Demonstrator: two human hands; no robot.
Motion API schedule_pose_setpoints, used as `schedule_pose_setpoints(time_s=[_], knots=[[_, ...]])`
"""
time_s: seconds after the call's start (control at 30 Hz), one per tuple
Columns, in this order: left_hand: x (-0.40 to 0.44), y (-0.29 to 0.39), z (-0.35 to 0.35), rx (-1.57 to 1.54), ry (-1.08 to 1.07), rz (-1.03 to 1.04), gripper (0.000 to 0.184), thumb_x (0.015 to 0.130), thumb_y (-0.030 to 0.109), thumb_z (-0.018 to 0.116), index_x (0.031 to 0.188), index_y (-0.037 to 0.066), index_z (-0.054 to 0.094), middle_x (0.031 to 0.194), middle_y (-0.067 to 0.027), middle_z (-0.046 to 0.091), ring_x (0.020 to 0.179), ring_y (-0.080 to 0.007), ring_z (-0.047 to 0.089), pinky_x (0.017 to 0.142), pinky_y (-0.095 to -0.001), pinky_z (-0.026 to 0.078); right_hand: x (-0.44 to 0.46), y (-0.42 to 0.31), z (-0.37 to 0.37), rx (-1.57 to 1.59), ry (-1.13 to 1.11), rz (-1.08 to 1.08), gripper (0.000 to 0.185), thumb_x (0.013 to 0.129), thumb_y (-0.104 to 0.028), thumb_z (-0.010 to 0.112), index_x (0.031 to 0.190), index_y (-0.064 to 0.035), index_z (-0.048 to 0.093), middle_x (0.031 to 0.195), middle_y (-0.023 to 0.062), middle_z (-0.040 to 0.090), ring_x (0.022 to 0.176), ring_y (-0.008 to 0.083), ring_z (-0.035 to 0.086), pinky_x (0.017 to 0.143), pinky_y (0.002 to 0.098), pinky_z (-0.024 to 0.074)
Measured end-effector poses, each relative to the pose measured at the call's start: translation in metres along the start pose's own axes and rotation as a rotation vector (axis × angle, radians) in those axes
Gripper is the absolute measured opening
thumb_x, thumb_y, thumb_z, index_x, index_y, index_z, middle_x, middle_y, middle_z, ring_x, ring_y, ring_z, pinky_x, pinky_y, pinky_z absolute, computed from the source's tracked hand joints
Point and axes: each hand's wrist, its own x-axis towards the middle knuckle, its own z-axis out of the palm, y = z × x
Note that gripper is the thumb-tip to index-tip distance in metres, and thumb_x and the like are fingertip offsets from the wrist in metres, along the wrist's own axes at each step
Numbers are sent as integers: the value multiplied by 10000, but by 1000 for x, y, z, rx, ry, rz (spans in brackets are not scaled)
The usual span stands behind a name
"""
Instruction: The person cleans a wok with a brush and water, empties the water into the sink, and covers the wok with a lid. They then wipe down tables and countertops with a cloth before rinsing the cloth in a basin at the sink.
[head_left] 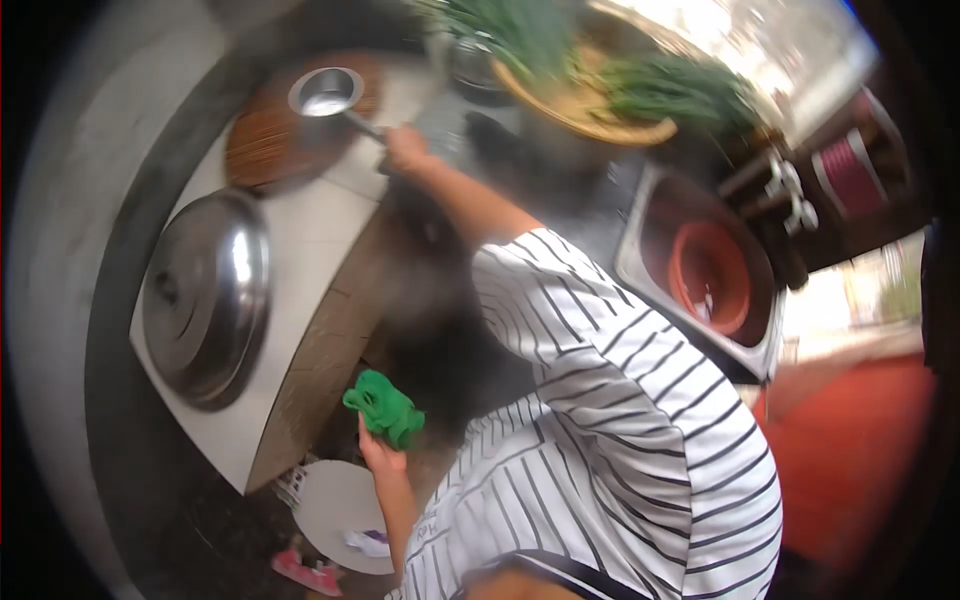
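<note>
My right hand (405,150) is closed round the handle of a metal ladle (327,92) with a wide round bowl. The bowl is over a round brown wooden board (265,140) on the white tiled counter; whether they touch I cannot tell. Lower in the view, my left hand (382,452) grips a bunched green cloth (385,408), held in front of the counter's side. A large domed metal lid (210,300) lies on the counter, nearest to the cloth and apart from both hands. The area between my arms is dark and hazy.
A yellow basket (575,115) with green leafy vegetables (680,90) stands at the top. To the right, a sink (640,235) holds an orange-red basin (735,270). Below the counter are a pale round stool or lid (330,500) and a pink shoe (308,573).
</note>
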Motion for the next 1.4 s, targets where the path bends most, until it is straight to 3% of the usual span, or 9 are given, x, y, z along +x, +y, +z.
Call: schedule_pose_setpoints(time_s=[0.07, 0.13, 0.27, 0.4, 0.5, 0.67, 0.8, 1.03, 1.4], knots=[[13, -1, 34, 133, -132, -31, 425, 861, 320, 398, 1194, 55, 394, 1133, -102, 478, 1014, -245, 477, 861, -405, 386, -40, 6, -16, 137, 290, -110, 282, 679, -150, 592, 933, -72, 496, 932, 175, 500, 902, 326, 481, 744, 416, 413], [30, -7, 68, 234, -205, -86, 448, 853, 317, 417, 1206, 45, 373, 1147, -103, 465, 1029, -242, 467, 874, -402, 376, -96, 25, -48, 237, 329, -317, 329, 702, -116, 568, 1008, -68, 459, 950, 162, 461, 911, 325, 466, 740, 406, 413], [61, -37, 162, 570, -510, -41, 393, 807, 141, 493, 1165, 3, 407, 1066, -81, 503, 963, -182, 503, 839, -315, 397, -241, 100, -95, 240, 354, -314, 385, 712, -49, 540, 1085, -84, 453, 1014, 156, 455, 936, 319, 473, 769, 370, 420], [85, -110, 249, 1471, -759, 770, 475, 662, 245, 617, 1070, 35, 494, 959, -153, 497, 884, -303, 504, 774, -361, 409, -416, 175, -145, 17, 438, 246, 228, 731, -37, 510, 957, -3, 511, 901, 178, 502, 838, 328, 504, 730, 379, 407], [115, -192, 274, 1858, -897, 1155, 531, 691, 303, 602, 1132, 54, 443, 1042, -187, 431, 994, -344, 434, 815, -422, 380, -516, 190, -183, -10, 593, 518, 210, 716, -6, 513, 924, -3, 542, 889, 160, 534, 844, 298, 517, 745, 343, 410], [179, -284, 337, 1952, -786, 1314, 512, 721, 320, 577, 1142, 69, 428, 1040, -176, 420, 916, -339, 446, 762, -420, 391, -586, 207, -216, 160, 705, 898, 209, 749, 35, 478, 944, -4, 542, 845, 124, 511, 765, 238, 529, 610, 269, 442], [197, -329, 395, 2037, -825, 1503, 455, 730, 336, 566, 1096, 88, 459, 1065, -166, 411, 913, -324, 437, 736, -403, 388, -593, 237, -232, 54, 698, 703, 176, 760, 22, 473, 919, -1, 544, 818, 130, 519, 715, 242, 523, 594, 287, 430], [204, -385, 449, 2025, -703, 1534, 313, 737, 307, 549, 977, 107, 533, 988, -137, 436, 895, -305, 433, 736, -414, 371, -590, 288, -247, 295, 535, 666, 129, 758, 15, 476, 874, 12, 533, 807, 130, 525, 715, 266, 520, 605, 307, 416], [116, -328, 360, 2527, -882, 1287, 172, 700, 161, 551, 823, 41, 547, 910, -158, 451, 827, -310, 486, 679, -411, 436, -572, 326, -261, 407, 501, 476, 119, 751, 15, 478, 857, 16, 534, 743, 146, 503, 667, 289, 499, 594, 337, 394]])
